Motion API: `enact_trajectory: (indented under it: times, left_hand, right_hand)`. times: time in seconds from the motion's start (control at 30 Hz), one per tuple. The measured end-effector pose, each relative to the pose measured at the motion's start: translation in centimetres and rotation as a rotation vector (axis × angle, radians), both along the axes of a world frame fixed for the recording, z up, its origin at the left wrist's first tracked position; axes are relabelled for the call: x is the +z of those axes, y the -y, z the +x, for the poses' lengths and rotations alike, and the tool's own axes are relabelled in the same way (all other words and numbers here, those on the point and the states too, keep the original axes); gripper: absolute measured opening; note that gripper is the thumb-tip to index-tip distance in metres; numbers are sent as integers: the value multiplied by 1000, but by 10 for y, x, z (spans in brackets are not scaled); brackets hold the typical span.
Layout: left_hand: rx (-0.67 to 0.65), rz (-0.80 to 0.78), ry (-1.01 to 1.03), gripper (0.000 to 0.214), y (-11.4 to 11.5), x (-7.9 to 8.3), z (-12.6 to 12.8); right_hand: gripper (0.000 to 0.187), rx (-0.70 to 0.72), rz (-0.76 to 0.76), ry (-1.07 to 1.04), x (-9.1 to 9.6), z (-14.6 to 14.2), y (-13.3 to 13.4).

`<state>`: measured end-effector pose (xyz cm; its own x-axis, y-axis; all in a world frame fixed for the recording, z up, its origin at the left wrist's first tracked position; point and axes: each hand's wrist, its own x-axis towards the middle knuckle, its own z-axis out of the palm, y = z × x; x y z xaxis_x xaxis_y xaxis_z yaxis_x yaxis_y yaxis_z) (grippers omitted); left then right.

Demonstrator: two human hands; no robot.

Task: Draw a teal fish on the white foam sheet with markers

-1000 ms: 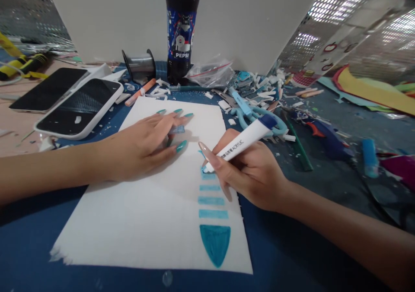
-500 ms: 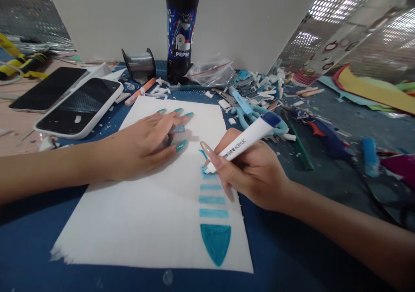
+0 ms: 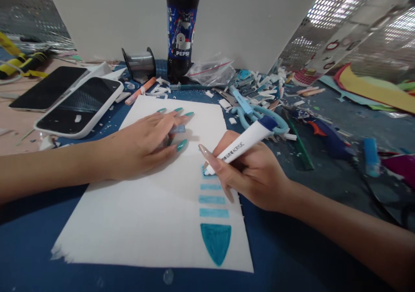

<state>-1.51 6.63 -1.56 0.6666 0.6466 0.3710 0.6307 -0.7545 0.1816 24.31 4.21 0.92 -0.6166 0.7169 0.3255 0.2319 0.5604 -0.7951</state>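
My right hand (image 3: pixel 256 171) grips a white acrylic marker (image 3: pixel 241 145) with a dark blue end. Its tip meets the sheet of white paper (image 3: pixel 139 223) at a light blue patch beside my thumb. Down the paper's right side run several light blue bars (image 3: pixel 214 213) above a filled teal pointed shape (image 3: pixel 216 242). My left hand (image 3: pixel 145 143) lies on the paper with fingers stretched out, teal nails showing. A small bluish piece (image 3: pixel 177 129) sticks out by its index finger; whether the fingers pinch it is unclear.
Behind the paper stand a Pepsi bottle (image 3: pixel 182 37) and a spool (image 3: pixel 140 65). Two phones (image 3: pixel 81 106) lie at left. Light blue scissors (image 3: pixel 259 115), white scraps (image 3: pixel 266 84) and a green stick (image 3: pixel 300 147) lie near my right hand.
The marker tip and my right hand have shifted very slightly downward on the paper; the thumb now covers the small blue stroke above. My left hand stays in place.
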Motion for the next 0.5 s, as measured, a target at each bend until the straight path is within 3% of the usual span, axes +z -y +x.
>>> enact_trajectory:
  times: [0.5]
  left_hand:
    - [5, -4, -5, 54, 0, 0, 0]
  right_hand:
    - [23, 60, -16, 7, 0, 0, 0]
